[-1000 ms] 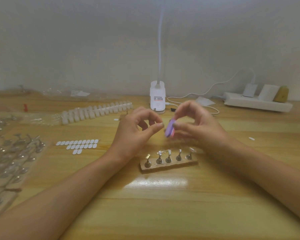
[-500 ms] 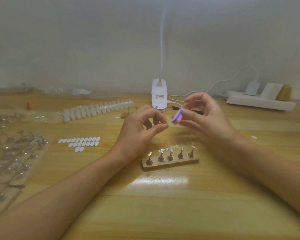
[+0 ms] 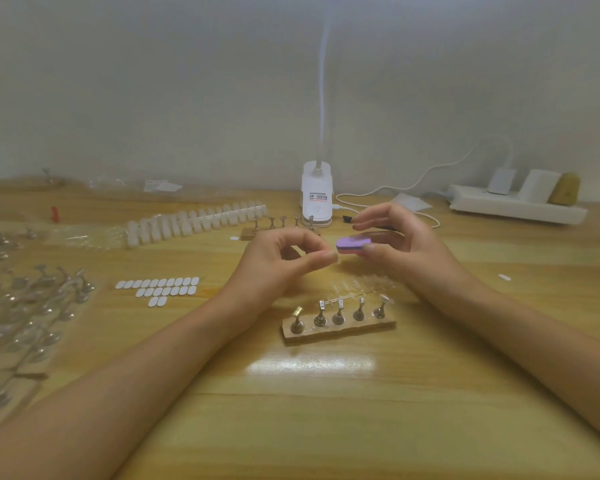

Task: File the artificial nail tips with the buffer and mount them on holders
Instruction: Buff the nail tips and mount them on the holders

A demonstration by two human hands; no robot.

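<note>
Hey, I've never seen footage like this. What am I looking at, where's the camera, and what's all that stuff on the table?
There is no machine, just a person's two bare hands. The one picture comes from a wide-angle camera worn on their head, looking forward and down. The right hand holds a purple buffer between thumb and fingers. The left hand pinches something small and clear, probably a nail tip, beside the buffer. On the table, nearest, stands a wooden base with five metal holders; a strip of clear tips lies just behind it. To the left lie white oval stickers, a row of white tips and a heap of spare holders. At the back are a lamp base and a power strip.
</note>
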